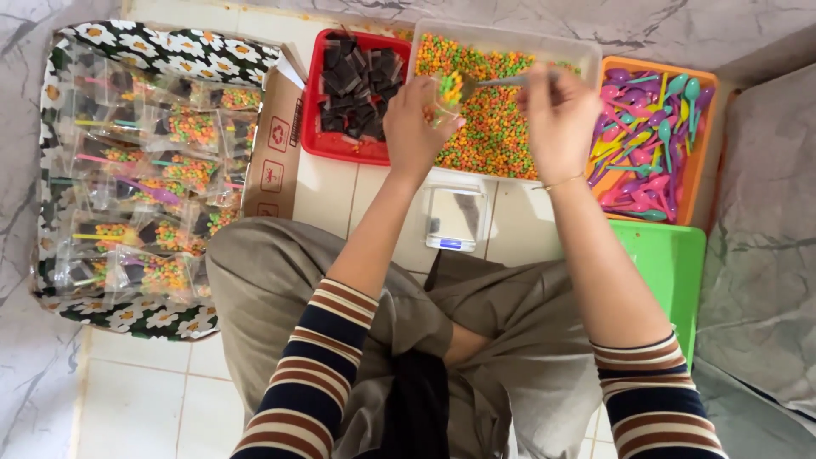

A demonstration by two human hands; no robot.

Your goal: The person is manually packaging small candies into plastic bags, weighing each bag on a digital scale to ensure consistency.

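Tiled floor (340,191) carries a white tray (510,38) of bright candy bits (501,127), with a red tray (336,144) left of it and an orange tray (701,161) of plastic spoons right. Over the candy, the left hand (416,127) pinches a small clear bag (449,89) while the right hand (557,115) grips a metal spoon (501,82) touching the bag's mouth.

spoon handle (520,81): blurred, end hidden in right hand (557,119) | small bag (442,98): mostly behind left hand (416,127) (contents unclear)
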